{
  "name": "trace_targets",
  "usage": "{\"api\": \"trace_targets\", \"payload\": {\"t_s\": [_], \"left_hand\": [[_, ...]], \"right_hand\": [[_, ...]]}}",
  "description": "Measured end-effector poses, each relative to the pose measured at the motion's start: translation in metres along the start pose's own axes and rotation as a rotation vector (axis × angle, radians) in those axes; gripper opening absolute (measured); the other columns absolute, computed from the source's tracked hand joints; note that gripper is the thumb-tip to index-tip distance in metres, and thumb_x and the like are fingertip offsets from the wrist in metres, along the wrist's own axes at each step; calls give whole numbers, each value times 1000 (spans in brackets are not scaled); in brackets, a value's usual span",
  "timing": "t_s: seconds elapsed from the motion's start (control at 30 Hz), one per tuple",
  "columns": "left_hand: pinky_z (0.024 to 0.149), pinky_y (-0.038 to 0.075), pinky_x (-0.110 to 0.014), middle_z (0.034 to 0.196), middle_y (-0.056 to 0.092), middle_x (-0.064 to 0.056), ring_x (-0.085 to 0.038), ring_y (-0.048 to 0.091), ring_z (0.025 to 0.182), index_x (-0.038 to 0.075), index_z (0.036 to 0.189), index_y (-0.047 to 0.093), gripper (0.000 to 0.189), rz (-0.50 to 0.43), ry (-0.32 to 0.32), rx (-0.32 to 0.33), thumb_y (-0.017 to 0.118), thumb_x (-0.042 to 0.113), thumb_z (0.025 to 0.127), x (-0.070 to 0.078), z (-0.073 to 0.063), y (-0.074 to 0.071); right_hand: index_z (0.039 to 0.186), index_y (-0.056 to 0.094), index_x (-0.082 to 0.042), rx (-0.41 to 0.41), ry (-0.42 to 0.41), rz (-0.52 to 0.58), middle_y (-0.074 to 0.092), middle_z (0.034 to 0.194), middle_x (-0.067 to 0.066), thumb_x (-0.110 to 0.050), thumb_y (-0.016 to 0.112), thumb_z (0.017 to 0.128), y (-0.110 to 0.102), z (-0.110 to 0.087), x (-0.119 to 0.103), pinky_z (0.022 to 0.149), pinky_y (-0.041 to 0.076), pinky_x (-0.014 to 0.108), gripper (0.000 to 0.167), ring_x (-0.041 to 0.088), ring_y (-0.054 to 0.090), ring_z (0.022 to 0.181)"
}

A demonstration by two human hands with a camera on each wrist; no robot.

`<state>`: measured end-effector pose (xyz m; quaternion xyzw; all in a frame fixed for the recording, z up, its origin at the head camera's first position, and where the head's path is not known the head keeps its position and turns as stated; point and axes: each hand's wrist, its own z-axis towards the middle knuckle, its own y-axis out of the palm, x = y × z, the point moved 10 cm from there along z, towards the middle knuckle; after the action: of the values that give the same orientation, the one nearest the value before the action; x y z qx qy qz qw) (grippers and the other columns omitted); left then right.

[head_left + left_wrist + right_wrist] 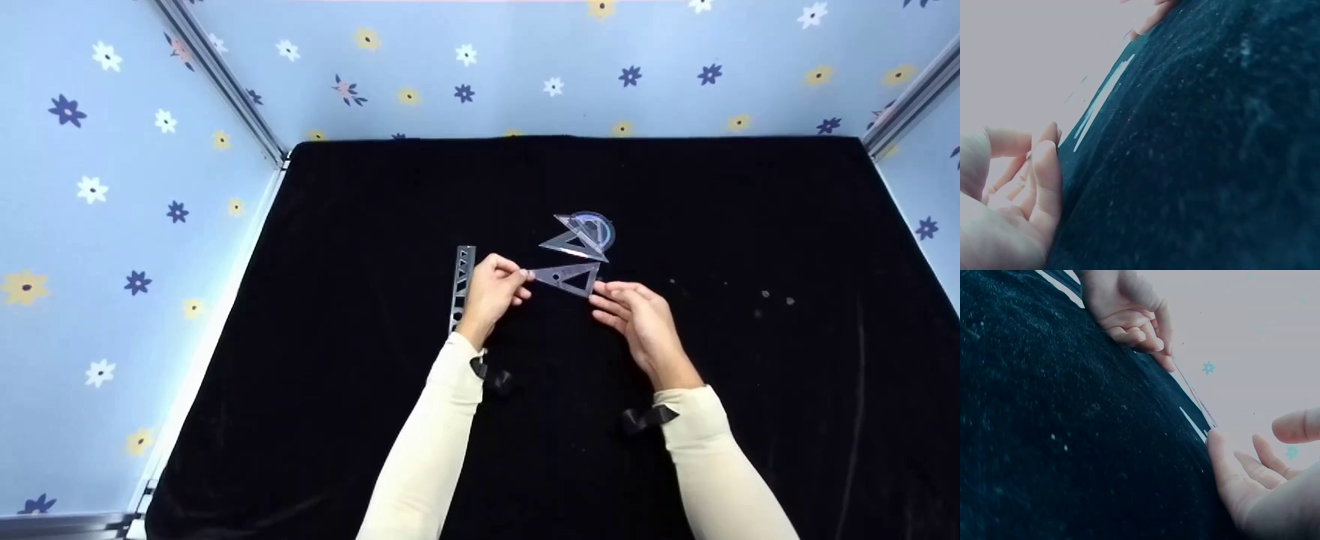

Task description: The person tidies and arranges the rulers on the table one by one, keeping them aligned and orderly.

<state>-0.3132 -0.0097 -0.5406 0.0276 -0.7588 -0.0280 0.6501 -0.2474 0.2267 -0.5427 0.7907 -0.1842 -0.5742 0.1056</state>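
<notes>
A clear triangular set square (567, 271) spans the gap between the two hands. My left hand (495, 291) pinches its narrow tip between thumb and fingers. At the wide end, my right hand (646, 321) touches the edge with its fingertips. The right wrist view shows that thumb standing apart from the fingers (1220, 458). Just left of the left hand lies a clear ruler (458, 292) with cut-out shapes, its lower part partly behind the wrist. Beyond the held set square, another clear set square (556, 244) overlaps a clear protractor (610, 234).
Black cloth (360, 300) covers the work surface. Flower-patterned blue walls (510, 60) and metal frame posts (225, 75) bound it at the back and sides. A few small pale specks (765, 294) lie on the cloth to the right.
</notes>
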Motion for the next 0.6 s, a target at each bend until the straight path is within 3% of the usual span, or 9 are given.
{"api": "trace_targets", "payload": {"t_s": [0.17, 0.6], "left_hand": [[49, 51, -18, 81, 77, -6, -9, 65, 53, 7, 89, 57, 18, 43, 28, 3, 69, -7, 91, 4, -9, -7], [50, 50, -18, 84, 78, -13, -9, 65, 54, 5, 89, 59, 15, 106, 65, 26, 69, -7, 92, 5, -26, -27]], "right_hand": [[106, 63, 0, -6, -4, -13, 78, 114, 12, 0, 50, 104, 6, -1, 0, 88, 63, 36, 13, 24, 77, 102], [101, 63, -3, -32, 13, -24, 79, 106, 11, 0, 49, 103, 16, -6, 8, 84, 64, 38, 14, 26, 79, 96]]}}
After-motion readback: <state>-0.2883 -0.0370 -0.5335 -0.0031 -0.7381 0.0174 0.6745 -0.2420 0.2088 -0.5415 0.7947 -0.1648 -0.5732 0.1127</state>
